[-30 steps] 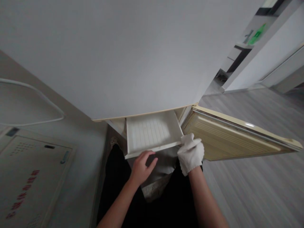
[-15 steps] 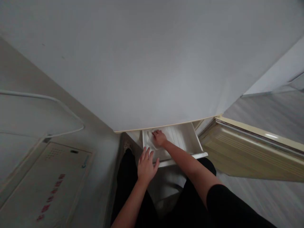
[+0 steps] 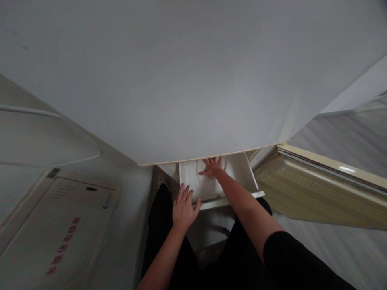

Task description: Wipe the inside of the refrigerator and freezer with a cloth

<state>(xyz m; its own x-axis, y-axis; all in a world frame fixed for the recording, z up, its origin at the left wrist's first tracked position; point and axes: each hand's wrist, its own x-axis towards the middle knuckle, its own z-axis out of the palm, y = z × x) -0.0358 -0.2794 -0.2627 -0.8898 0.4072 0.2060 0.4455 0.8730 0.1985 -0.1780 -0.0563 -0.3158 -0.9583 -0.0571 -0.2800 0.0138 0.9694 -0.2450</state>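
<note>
A white drawer (image 3: pixel 208 193) is pulled out from under a large pale panel (image 3: pixel 193 96). Inside it lies my right hand (image 3: pixel 213 167), palm down with fingers spread; the fingertips reach close to the panel's lower edge. A faint whitish, creased layer shows under and beside that hand, but I cannot tell if it is cloth or plastic. My left hand (image 3: pixel 184 205) rests at the drawer's front left corner, fingers apart, holding nothing. The back of the drawer is hidden beneath the panel.
To the right a cream, ribbed door (image 3: pixel 317 185) hangs open above grey wood-look floor (image 3: pixel 347 133). A wall box with red lettering (image 3: pixel 63 245) is at the left, below a pale cable (image 3: pixel 81 160). My black-clad legs flank the drawer.
My right hand has moved right and deeper inside the drawer, and its fingers have spread. The left hand stays near the front left corner. The view has shifted slightly.
</note>
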